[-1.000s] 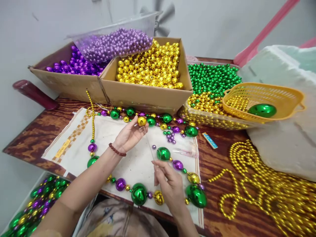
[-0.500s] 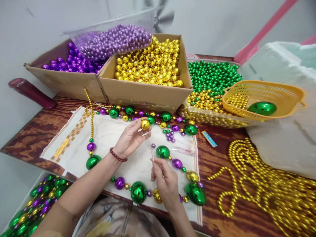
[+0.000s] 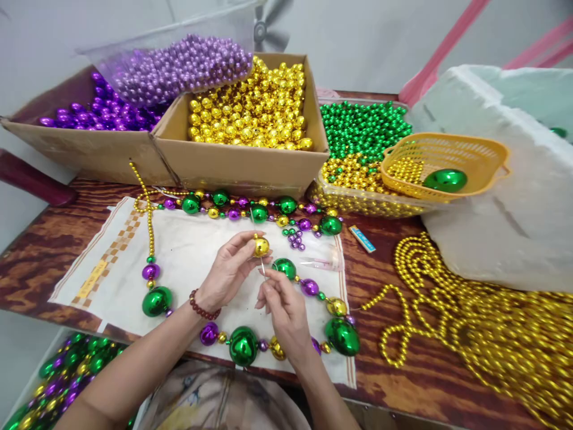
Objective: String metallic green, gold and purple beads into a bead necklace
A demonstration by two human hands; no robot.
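1. Head view: taking the gold bead (image 3: 261, 246) as the dial's centre, the beaded strand (image 3: 263, 345) is running beside the table's (image 3: 376, 373) front edge at 6 o'clock. Its big green bead (image 3: 243, 346) is lying close to the drop, so a tug on the strand could be sending it over.

2. Your left forearm (image 3: 147, 358) is crossing above the strand between 7 and 8 o'clock; lowering that arm could be dragging it.

3. Your right hand (image 3: 282, 304), at 5 o'clock, is pinching a thin needle (image 3: 263, 270), fingertips closed narrow.

4. Your left hand (image 3: 230, 266) is holding the gold bead between thumb and fingers, above the white cloth (image 3: 197, 251). The needle seems to be passing through, its end showing near 12 o'clock. A loosened pinch could be letting the smooth bead roll away, and a slanting push could be pricking a finger.

5. Small loose beads (image 3: 296, 240) are sitting at 3 o'clock, where a sweeping hand could be scattering them.

6. Most room for moving is lying toward 9 o'clock, over the cloth.

7. Farther off, the cardboard box (image 3: 239, 164) is walling off your reach at 12 o'clock, and the yellow basket (image 3: 486, 176) is resting between 2 and 3.
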